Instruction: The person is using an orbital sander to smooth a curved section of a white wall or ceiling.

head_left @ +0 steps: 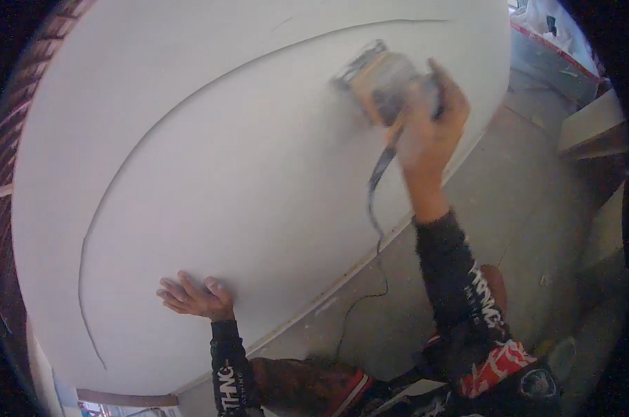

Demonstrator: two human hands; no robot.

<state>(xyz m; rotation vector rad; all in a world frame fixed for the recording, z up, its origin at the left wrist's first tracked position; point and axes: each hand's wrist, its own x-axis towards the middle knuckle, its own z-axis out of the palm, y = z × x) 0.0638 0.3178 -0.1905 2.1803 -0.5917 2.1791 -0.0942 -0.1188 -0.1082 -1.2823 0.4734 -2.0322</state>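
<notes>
My right hand (436, 128) is wrapped round an orange and dark power sander (384, 83), blurred by motion, at the upper right of a large white panel (259, 187). The sander's flat face appears to be against the panel. From its rear end a black cord (377, 222) hangs down past the panel's edge toward the floor. At the lower left my left hand (196, 297) rests against the panel with its fingers spread and nothing in it. A long curved dark line (144, 142) runs across the panel around both hands.
Grey floor (530, 208) lies beyond the panel's lower right edge. A grey container with a red rim (565, 59) and pale wooden pieces (596, 125) stand at the far right. Dark ribbed material (15, 132) borders the panel on the left.
</notes>
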